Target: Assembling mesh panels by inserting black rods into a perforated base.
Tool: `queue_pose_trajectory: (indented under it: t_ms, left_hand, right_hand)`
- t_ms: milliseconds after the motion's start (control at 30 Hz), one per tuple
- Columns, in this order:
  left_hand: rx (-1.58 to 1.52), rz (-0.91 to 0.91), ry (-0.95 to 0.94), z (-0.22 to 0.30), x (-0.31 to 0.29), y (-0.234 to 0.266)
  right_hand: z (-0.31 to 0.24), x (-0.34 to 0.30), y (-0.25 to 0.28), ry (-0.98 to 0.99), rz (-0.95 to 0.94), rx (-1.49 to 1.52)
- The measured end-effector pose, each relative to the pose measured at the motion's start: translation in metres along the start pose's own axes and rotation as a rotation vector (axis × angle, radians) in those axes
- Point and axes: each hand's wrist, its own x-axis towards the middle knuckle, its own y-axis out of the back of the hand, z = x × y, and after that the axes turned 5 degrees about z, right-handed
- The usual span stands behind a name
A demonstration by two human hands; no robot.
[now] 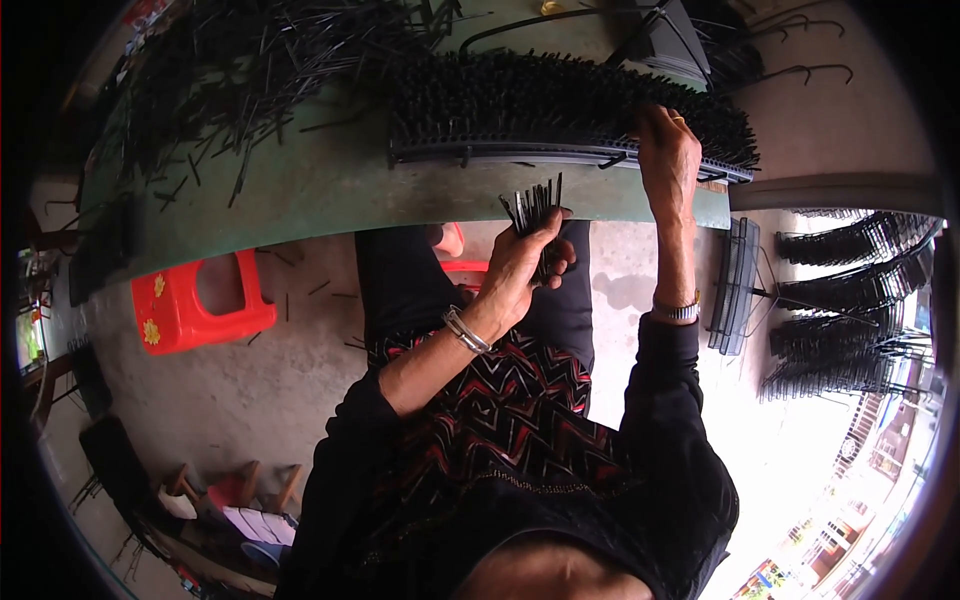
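Observed from beside the work table: the person's left hand (522, 262) is closed around a bundle of short black strips (540, 205), their ends standing up past the thumb, just short of the near edge of the green table (300, 205). The right hand (668, 155) is farther forward, fingers bent down into a long black rack (540, 105) densely filled with upright strips; whether its fingertips pinch a strip is hidden from view. The rack lies on the table beyond the left hand, running leftward from the right hand and a little past it on the right. A loose heap of black strips (270, 65) lies on the table, forward and left of the left hand. A red stool (190, 325) stands on the floor, well left of that hand. Stacked black racks (850, 300) stand right of the right forearm.
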Motion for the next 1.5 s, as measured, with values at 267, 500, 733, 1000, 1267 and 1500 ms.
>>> queue_pose_trajectory:
  t_ms: [267, 500, 733, 1000, 1267, 1500]
  left_hand:
    - [-0.058, -0.089, -0.084, -0.010, 0.006, 0.007]
    - [-0.042, -0.103, -0.097, -0.004, 0.000, 0.005]
    - [0.009, -0.082, -0.112, -0.007, 0.001, 0.007]
    - [0.087, -0.067, -0.183, -0.011, 0.004, 0.009]
    - [-0.001, 0.126, -0.191, -0.008, 0.013, 0.020]
    - [0.010, 0.002, -0.127, -0.003, 0.008, 0.022]
  right_hand:
    - [-0.009, -0.009, -0.005, -0.054, 0.096, -0.181]
    - [-0.001, -0.021, -0.004, -0.057, 0.068, -0.294]
    - [-0.043, -0.044, 0.019, -0.316, -0.550, 0.553]
    - [-0.052, -0.039, 0.022, -0.478, -0.751, 0.725]
    - [-0.059, -0.034, 0.011, -0.426, -0.409, 0.651]
    - [-0.063, -0.014, -0.008, -0.090, 0.052, 0.412]
